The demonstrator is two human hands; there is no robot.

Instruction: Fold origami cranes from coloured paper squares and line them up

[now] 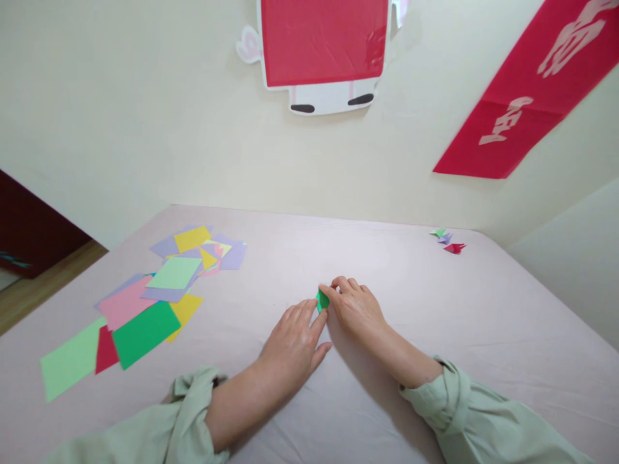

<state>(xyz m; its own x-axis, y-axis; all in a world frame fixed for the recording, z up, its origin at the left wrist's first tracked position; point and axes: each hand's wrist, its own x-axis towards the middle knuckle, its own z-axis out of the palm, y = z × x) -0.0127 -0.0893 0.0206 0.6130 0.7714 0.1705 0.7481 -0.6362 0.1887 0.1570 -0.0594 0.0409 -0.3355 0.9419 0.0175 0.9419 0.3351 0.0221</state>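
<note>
A small piece of folded green paper [323,300] is held down on the table between my two hands. My left hand [293,338] comes in from the lower left, its fingertips pressing the paper's left and near edges while the thumb sticks out apart from it. From the right, my right hand [356,306] has its thumb and curled fingers on the paper's upper right side. My fingers cover much of the paper, so its full folded shape is hidden.
Loose coloured sheets lie spread at the left, among them a dark green sheet [146,334], a pink sheet [126,301] and a light green sheet [72,358]. At the far right are small folded paper figures, including a red one [454,248]. A wall [193,142] rises behind the table.
</note>
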